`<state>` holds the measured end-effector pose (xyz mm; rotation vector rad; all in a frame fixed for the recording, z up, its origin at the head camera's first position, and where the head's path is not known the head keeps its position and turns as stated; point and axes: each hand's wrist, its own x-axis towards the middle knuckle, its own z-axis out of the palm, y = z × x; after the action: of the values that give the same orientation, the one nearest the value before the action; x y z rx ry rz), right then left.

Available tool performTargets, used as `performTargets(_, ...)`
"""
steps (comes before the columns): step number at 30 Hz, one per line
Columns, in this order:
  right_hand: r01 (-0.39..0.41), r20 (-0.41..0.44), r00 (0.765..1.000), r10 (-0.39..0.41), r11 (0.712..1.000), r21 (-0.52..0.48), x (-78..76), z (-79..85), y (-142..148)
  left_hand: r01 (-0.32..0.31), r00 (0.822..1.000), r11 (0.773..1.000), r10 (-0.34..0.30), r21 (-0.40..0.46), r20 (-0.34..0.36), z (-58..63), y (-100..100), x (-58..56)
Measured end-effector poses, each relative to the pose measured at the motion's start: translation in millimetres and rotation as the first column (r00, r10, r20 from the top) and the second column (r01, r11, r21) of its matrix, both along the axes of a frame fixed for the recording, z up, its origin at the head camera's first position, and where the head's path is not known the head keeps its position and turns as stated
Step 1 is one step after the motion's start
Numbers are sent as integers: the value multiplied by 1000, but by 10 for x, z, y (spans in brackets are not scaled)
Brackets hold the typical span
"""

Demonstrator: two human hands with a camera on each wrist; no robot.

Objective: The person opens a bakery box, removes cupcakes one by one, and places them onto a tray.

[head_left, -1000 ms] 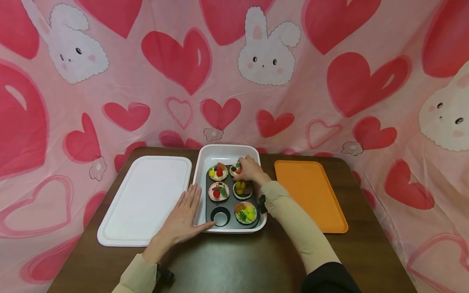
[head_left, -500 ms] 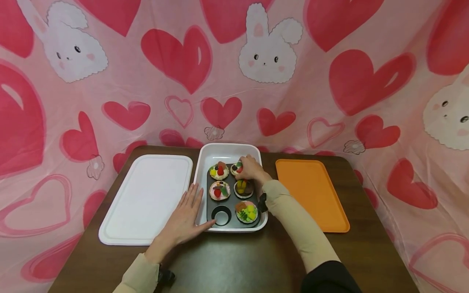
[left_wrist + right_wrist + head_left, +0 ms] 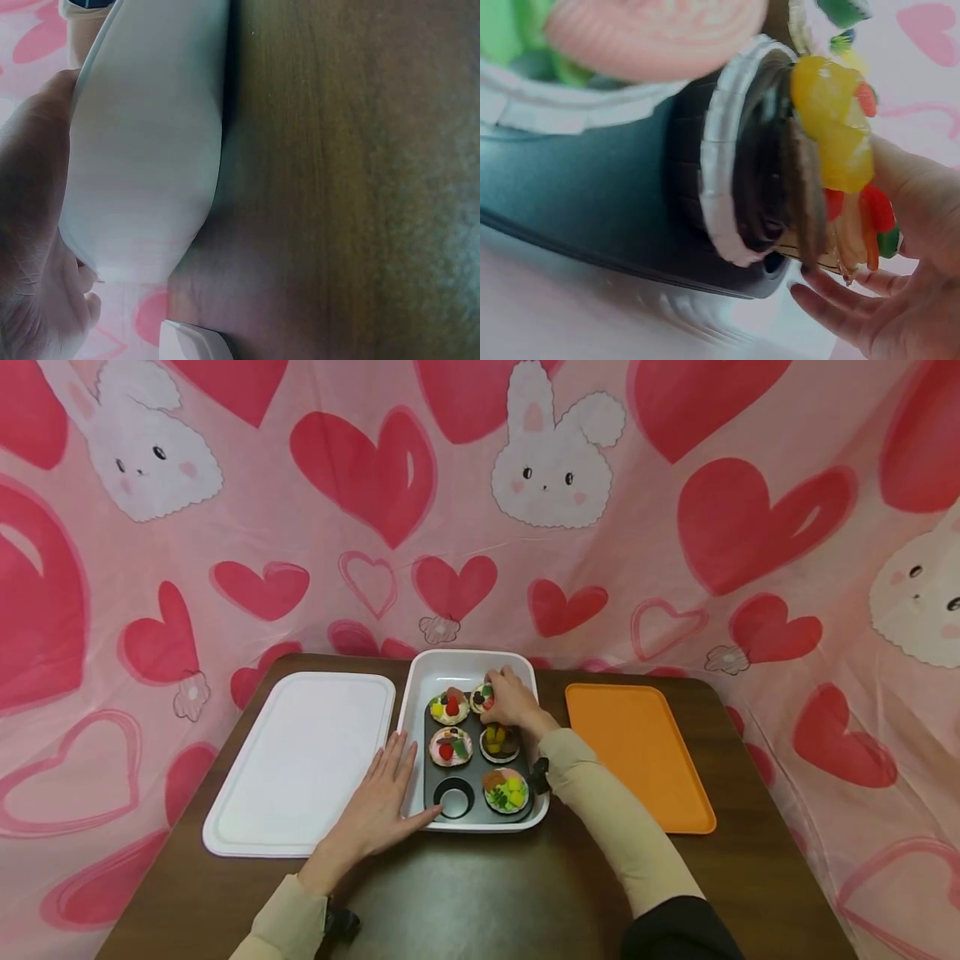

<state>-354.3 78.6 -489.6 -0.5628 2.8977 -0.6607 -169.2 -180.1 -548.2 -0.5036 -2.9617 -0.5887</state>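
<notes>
Right hand: in the head view, our right hand (image 3: 516, 700) is grasping the fruit tart (image 3: 482, 698) at the upper right of the muffin tin (image 3: 476, 770); we are not managing to tell whether its base is still seated.
Left hand: our left hand (image 3: 378, 806) is lying with fingers straight, gripping nothing, resting against the left side of the white bin (image 3: 465, 672).
Right wrist view: fingers are showing around the gripped tart from below, a side our head view is hiding; the yellow-topped tart (image 3: 832, 124), with its pale fluted case, is blocking part of it.
Left wrist view: we are seeing the bin's outer wall (image 3: 146, 157), with the palm running along the frame's left edge.
Other tarts: two (image 3: 448, 707) (image 3: 451, 747) are filling the tin's left column, and a green-topped one (image 3: 506, 791) is sitting lower right, beside a cup (image 3: 453, 797) showing its round floor.
Around: a white tray (image 3: 307, 760) is lying left of centre and an orange tray (image 3: 630, 752) right of centre, the right sleeve (image 3: 607, 814) crossing its near left corner, all on the brown worktop (image 3: 487, 893).
Backdrop: a pink heart-patterned cloth (image 3: 322, 539) is hanging behind.
</notes>
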Motion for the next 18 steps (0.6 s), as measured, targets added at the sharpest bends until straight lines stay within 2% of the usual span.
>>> performTargets(6,9,24,1000,-7,994,-108,27,97,28,1,1000,1000,-1,7,1,4,-8,-15)
performTargets(14,-31,-11,999,30,986,-162,95,207,111,4,1000,1000,-4,16,4,14,-5,-24)
performTargets(18,-55,-39,998,47,970,-237,125,228,178,4,1000,1000,-4,21,7,7,4,-28)
